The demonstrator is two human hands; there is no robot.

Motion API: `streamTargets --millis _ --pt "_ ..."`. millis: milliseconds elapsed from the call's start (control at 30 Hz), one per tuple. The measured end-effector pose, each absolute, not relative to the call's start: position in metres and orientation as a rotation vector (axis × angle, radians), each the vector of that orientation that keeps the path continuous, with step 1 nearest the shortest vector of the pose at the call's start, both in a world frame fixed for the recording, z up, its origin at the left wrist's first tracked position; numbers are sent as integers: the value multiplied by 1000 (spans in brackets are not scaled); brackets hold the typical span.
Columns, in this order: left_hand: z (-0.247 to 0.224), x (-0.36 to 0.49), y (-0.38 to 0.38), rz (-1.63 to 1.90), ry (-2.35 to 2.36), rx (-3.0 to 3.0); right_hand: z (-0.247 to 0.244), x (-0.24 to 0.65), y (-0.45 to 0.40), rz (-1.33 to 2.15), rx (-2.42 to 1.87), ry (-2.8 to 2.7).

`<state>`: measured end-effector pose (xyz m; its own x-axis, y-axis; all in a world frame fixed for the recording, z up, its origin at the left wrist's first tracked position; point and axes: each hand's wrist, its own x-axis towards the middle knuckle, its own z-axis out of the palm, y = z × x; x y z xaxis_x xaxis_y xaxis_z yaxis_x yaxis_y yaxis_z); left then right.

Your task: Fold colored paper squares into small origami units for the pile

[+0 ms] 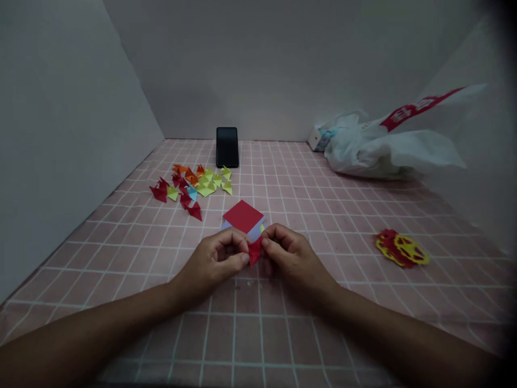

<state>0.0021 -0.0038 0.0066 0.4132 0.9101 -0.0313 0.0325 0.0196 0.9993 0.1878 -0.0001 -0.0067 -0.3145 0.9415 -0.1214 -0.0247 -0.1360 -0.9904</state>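
Note:
Between my two hands is a small folded piece of red paper (pixel 254 252), its lower tip pointing down. My left hand (pixel 221 253) pinches its left side between thumb and forefinger. On the other side, my right hand (pixel 287 253) grips the paper's upper right edge with thumb and forefinger. Just beyond my fingers lies a stack of square paper sheets (pixel 243 215), red on top, with pale lilac and a bit of yellow showing underneath. Part of the stack is hidden behind my hands.
Several folded paper cranes (pixel 205 184) in red, orange, yellow and blue lie at the back left. Behind them a black phone (pixel 227 146) stands upright. A white plastic bag (pixel 375 151) and a small box (pixel 316 138) sit back right. Red and yellow cutouts (pixel 404 250) lie right.

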Motion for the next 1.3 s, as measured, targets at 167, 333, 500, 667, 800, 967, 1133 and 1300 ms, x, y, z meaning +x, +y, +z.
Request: streamTargets --millis 167,333,500,667,800,967,1133,1300 --pt "6 3 -2 869 973 1297 -12 191 -2 1161 -1050 -1617" --pt "6 2 -1 884 993 1255 -8 195 -3 662 -797 -1941" --pt "7 2 -1 893 1007 1292 -4 195 0 581 -749 -2040" --pt "9 3 -1 875 997 1271 -4 195 0 491 -764 -2065" --pt "8 3 -3 872 985 1261 -5 195 -2 395 -796 -2162" --pt "3 4 -4 893 957 1202 -8 196 -1 457 -838 -2134" --pt "-1 8 -5 941 917 1058 -8 195 -1 439 -840 -2081" --pt "-3 12 -6 955 939 1072 -8 192 -3 375 -823 -2104"
